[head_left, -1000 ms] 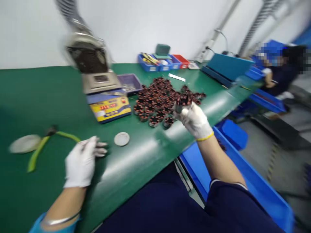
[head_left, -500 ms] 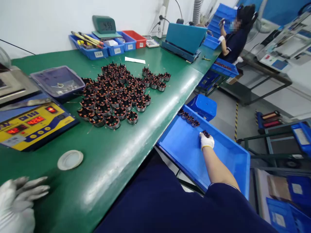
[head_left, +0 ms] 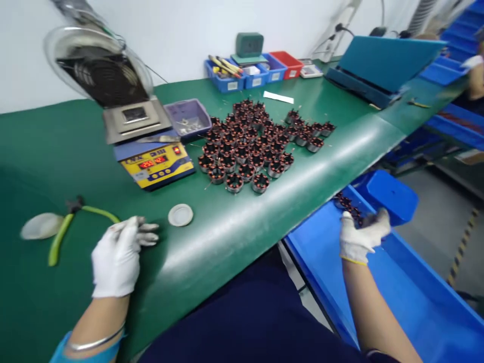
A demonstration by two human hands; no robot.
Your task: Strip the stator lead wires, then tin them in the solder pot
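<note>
My left hand (head_left: 117, 257), in a white glove, rests on the green table (head_left: 212, 242) with its fingers loosely apart and nothing seen in them. Touching or nearly touching it is one lime-green handle of a pair of pliers (head_left: 60, 239). My right hand (head_left: 363, 236), also gloved, hovers over the blue bin (head_left: 321, 257), thumb and fingers spread with nothing visible between them. Just beyond it, a few copper-wound motor stators (head_left: 344, 201) sit along the bin's far end. A large cluster of stators (head_left: 245, 146) stands on the table between my hands, wire ends sticking out.
A yellow-and-blue soldering station (head_left: 159, 169) stands left of the cluster, below a fume fan (head_left: 106, 75). Nearby are a grey-purple tray (head_left: 189, 118) and a small white lid (head_left: 180, 215). A blue stool (head_left: 391, 196) adjoins the bin. A co-worker's arm (head_left: 475, 80) shows far right.
My right hand carried a stator from above the table into the bin and has let it go. My view turned right, then back left. The left hand stays by the pliers.
</note>
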